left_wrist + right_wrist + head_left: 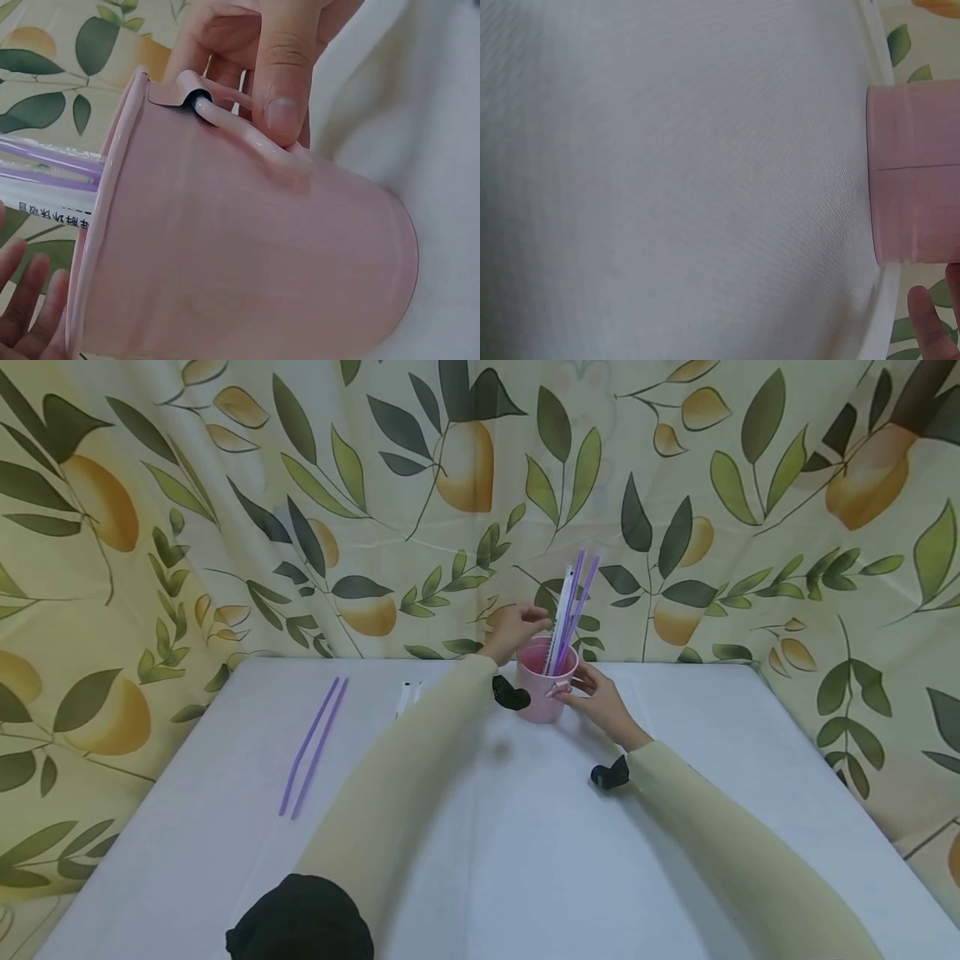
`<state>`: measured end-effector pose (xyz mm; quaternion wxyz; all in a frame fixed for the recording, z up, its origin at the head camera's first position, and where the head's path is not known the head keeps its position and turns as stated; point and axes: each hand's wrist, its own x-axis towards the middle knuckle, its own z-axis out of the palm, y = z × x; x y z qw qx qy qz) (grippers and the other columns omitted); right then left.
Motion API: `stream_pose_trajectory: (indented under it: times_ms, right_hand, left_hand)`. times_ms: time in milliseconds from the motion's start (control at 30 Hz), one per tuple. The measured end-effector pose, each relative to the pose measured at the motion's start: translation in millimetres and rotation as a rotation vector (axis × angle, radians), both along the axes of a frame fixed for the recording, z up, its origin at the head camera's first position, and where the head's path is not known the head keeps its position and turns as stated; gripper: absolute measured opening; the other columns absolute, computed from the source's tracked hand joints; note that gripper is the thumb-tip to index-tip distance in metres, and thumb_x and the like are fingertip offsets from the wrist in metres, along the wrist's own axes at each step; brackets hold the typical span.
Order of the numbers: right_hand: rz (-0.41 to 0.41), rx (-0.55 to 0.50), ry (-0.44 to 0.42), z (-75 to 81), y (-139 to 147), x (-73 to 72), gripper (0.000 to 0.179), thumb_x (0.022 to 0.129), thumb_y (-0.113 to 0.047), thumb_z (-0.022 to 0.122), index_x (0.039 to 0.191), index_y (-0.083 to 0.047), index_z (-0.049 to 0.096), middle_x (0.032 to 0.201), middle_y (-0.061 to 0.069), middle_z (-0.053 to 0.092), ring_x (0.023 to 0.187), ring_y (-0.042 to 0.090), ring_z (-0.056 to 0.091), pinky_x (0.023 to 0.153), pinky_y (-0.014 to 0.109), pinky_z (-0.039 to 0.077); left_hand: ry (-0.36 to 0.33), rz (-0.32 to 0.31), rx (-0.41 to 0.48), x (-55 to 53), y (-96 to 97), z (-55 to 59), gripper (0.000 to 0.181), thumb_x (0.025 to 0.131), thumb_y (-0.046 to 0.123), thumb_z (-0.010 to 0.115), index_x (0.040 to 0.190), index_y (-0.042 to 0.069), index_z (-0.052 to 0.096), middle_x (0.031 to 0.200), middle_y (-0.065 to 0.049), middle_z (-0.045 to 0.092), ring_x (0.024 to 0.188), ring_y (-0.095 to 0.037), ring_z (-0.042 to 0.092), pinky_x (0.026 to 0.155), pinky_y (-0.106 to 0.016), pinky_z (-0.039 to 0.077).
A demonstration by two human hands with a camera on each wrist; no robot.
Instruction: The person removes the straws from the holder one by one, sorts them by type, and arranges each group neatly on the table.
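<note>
Bucket point(540, 706) in glossy pale pink, round with a rolled rim, is upright at the far part of the white cloth-covered table point(487, 860), slightly right of centre. Your right hand point(603, 703) is at its near right side, thumb pressed on the curved pale pink handle point(251, 142) and fingers behind, clamped on it. Your left hand point(517, 631) is beside the rim opposite, its fingers apart and slightly bent; you cannot tell whether a fingertip touches anything. Long purple straws point(577, 610) and white wrapped pieces point(559, 618) with dark print lean out of the opening, tops tilted right. To your left, two loose purple straws point(307, 747) lie slanted side by side, a narrow gap between them. Between those and the bucket, slim white strips point(405, 696) are partly hidden by your pale yellow left sleeve point(412, 743).
</note>
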<state>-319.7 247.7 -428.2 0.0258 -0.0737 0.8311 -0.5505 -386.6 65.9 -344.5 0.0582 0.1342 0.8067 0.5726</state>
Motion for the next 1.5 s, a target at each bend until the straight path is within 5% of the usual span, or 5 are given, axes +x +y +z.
stream_pose_trajectory:
  times_ms: [167,400,900,1267,1500]
  right_hand:
    - [0.004,-0.006,0.007,-1.3,-1.0,1.5,0.078,0.086,-0.022,0.069,0.149,-0.01,0.024,0.149,0.018,0.035,0.136,0.036,0.036,0.11,0.047,0.035]
    - [0.0,-0.001,0.015,-1.6,-3.1,4.1,0.076,0.086,-0.022,0.069,0.148,-0.011,0.027,0.148,0.017,0.037,0.136,0.035,0.037,0.11,0.047,0.036]
    - [0.018,0.0,0.02,-4.7,-5.0,3.7,0.076,0.087,-0.021,0.067,0.149,-0.012,0.024,0.149,0.018,0.035,0.136,0.036,0.036,0.109,0.048,0.037]
    - [0.027,-0.022,0.005,17.7,-9.4,12.5,0.073,0.088,-0.013,0.065,0.148,-0.005,0.024,0.149,0.023,0.033,0.137,0.04,0.033,0.11,0.049,0.034]
    - [0.018,-0.018,-0.008,9.5,-4.2,5.8,0.074,0.088,-0.017,0.066,0.148,-0.008,0.025,0.15,0.02,0.033,0.137,0.037,0.034,0.111,0.047,0.034]
  left_hand:
    - [-0.028,0.013,0.007,2.1,4.9,-3.5,0.03,0.093,0.017,0.06,0.118,0.001,0.062,0.123,-0.014,0.062,0.115,-0.024,0.056,0.095,-0.028,0.05]
    - [0.051,0.072,-0.025,4.0,11.0,-11.1,0.022,0.09,0.014,0.063,0.104,-0.002,0.069,0.107,-0.015,0.068,0.102,-0.024,0.061,0.083,-0.025,0.052]
    - [0.089,0.183,-0.175,11.4,14.7,-10.8,0.023,0.089,0.018,0.065,0.105,0.002,0.07,0.105,-0.011,0.069,0.098,-0.022,0.062,0.085,-0.028,0.051]
    - [0.121,0.197,-0.074,6.9,6.9,-8.9,0.02,0.089,0.011,0.064,0.103,-0.001,0.069,0.105,-0.014,0.07,0.099,-0.025,0.064,0.083,-0.028,0.052]
    - [0.124,0.208,-0.019,5.8,3.3,-7.9,0.017,0.087,0.008,0.065,0.1,-0.001,0.071,0.101,-0.014,0.071,0.095,-0.024,0.066,0.075,-0.025,0.053]
